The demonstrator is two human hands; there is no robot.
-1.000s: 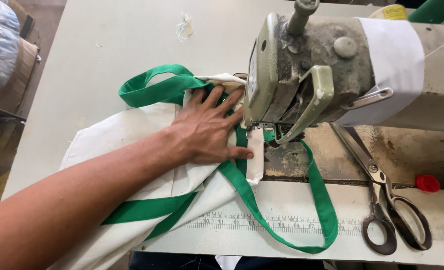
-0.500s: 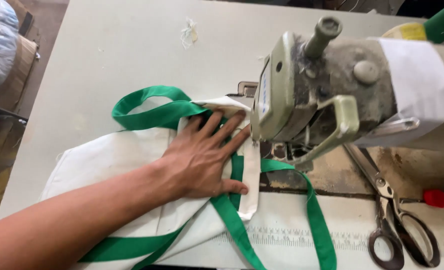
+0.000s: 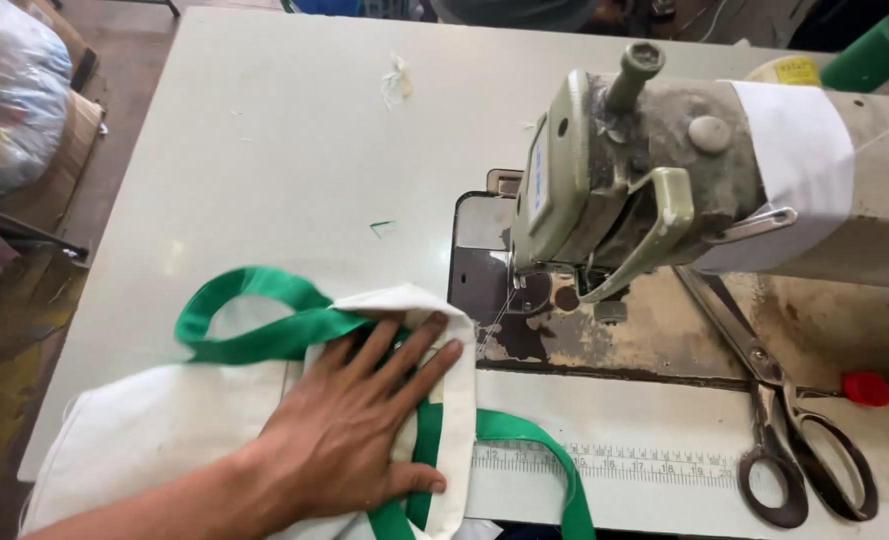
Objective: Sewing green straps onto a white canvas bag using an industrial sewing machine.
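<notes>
A broad, pale grey-green surface is filling most of the view, smooth and slightly glossy, with a few thread scraps and a small crumpled white bit lying on it toward the far edge. A heavy sewing machine is sitting at the right, its olive-green metal head worn, grimy and chipped, with a band of white cloth wrapping round its arm. Under the head, the dark metal bed plate is showing scuffed, rust-brown patches.

The white cloth bag is lying flat at the near left of the surface, just left of the machine's bed, its fabric looking plain, matte and a little creased. Its folded upper corner is bulging up beside the needle area. Flat green webbing straps are looping out from it: one loop is arching toward the far left, another is running down over the near edge beside a printed ruler strip that is set into the surface.

The left hand is pressing down on the bag, palm flat, fingers spread apart and lying across both the white cloth and a green strap, gripping nothing. The right hand is not showing in the picture.

A pair of large metal scissors with dark loop handles is lying closed to the right of the bed, blades pointing away under the machine arm. A small red cap is sitting just beyond the handles. A green thread cone is standing at the far right corner.
</notes>
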